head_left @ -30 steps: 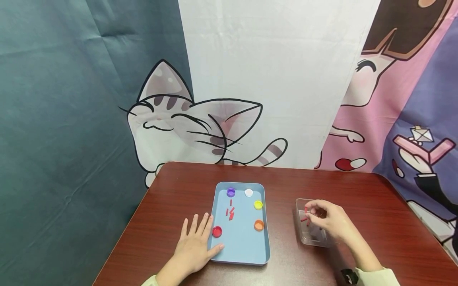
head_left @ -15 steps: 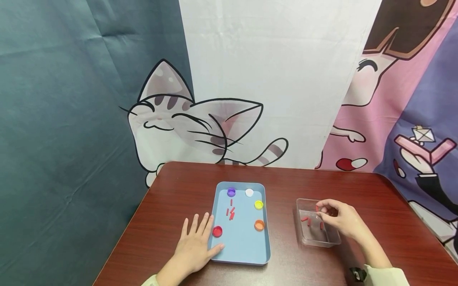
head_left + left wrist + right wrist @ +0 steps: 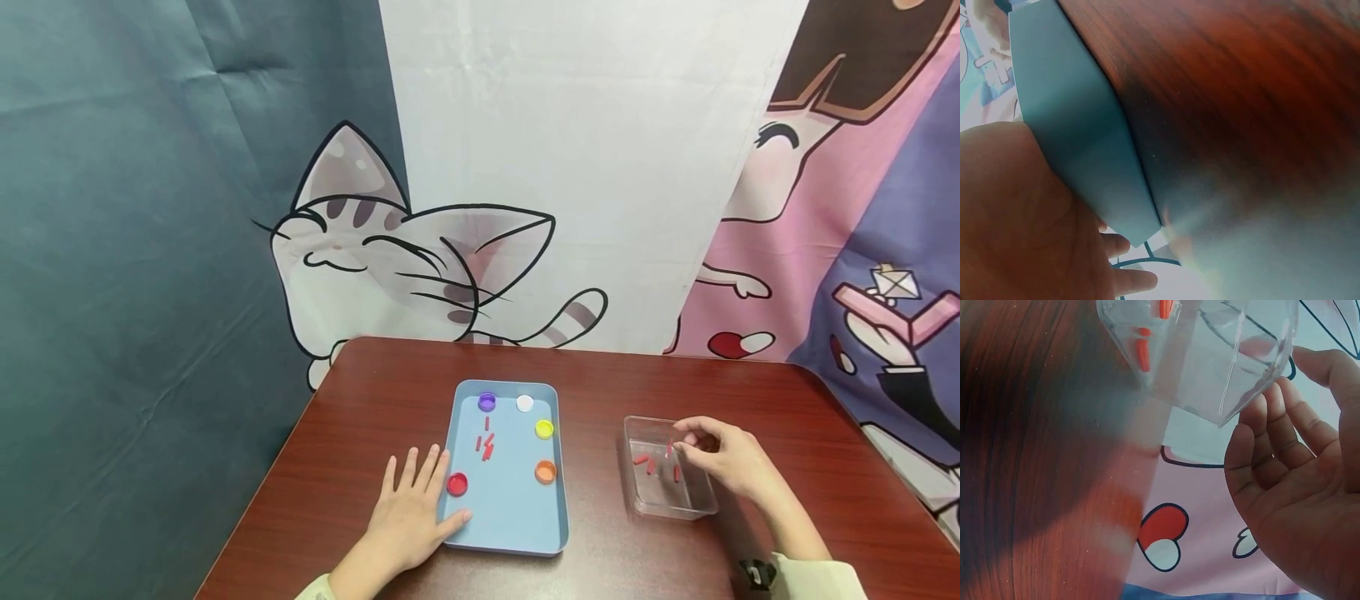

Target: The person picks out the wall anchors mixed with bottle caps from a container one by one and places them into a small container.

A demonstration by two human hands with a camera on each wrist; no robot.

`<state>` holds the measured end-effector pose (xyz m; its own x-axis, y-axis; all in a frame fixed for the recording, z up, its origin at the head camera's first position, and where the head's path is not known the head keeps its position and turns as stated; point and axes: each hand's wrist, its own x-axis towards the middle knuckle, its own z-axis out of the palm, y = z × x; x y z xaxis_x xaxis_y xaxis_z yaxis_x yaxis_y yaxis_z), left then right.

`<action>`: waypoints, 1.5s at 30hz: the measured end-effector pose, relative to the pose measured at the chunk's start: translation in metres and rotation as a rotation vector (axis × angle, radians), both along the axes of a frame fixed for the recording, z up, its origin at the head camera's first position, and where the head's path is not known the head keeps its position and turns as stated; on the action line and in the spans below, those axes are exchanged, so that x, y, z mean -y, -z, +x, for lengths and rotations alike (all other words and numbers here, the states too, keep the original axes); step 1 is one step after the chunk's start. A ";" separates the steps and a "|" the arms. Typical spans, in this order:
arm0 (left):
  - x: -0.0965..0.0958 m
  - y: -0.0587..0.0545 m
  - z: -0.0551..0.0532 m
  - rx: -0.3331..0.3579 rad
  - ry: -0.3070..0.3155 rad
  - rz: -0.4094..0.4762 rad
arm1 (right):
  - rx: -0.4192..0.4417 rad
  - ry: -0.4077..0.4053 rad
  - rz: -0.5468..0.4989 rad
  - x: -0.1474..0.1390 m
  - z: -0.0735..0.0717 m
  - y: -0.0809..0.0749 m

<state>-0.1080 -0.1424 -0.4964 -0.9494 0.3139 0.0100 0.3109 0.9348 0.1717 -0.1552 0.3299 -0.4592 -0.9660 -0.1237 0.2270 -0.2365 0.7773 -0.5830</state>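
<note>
My left hand (image 3: pixel 408 517) lies with fingers spread along the left rim of the blue tray (image 3: pixel 510 517), its thumb over the rim. In the left wrist view the palm (image 3: pixel 1029 212) is against the tray's side wall (image 3: pixel 1079 106). My right hand (image 3: pixel 723 458) is over the clear plastic box (image 3: pixel 675 504), thumb and index finger apart. A blurred red stick (image 3: pixel 670 448) shows just below and left of those fingertips, apparently free of them. Several red sticks (image 3: pixel 650 467) lie in the box. In the right wrist view, the fingers (image 3: pixel 1272 434) are beside the box wall (image 3: pixel 1229 400).
Inside the tray are purple (image 3: pixel 487 402), white (image 3: pixel 525 403), yellow (image 3: pixel 544 429), orange (image 3: pixel 546 472) and red (image 3: pixel 457 484) round caps, with several loose red sticks (image 3: pixel 488 451). The brown table (image 3: pixel 592 467) ends at a printed curtain (image 3: pixel 600 167).
My right hand has moved right over the box. The red stick between its thumb and index finger now shows lower, below the fingertips. The left hand has stayed still.
</note>
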 end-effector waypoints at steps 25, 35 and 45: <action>0.000 -0.002 0.000 0.015 0.008 0.001 | -0.011 -0.111 -0.078 0.082 -0.013 0.000; 0.000 -0.002 0.000 0.008 0.005 -0.009 | 0.020 -0.173 -0.078 0.119 -0.020 0.000; 0.000 0.000 0.000 0.004 0.004 -0.013 | 0.049 -0.251 -0.086 0.148 -0.025 0.001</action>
<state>-0.1082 -0.1424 -0.4962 -0.9481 0.3179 0.0025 0.3142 0.9357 0.1605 -0.1801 0.1816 -0.4604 -0.9176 -0.3429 0.2011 -0.3856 0.6448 -0.6600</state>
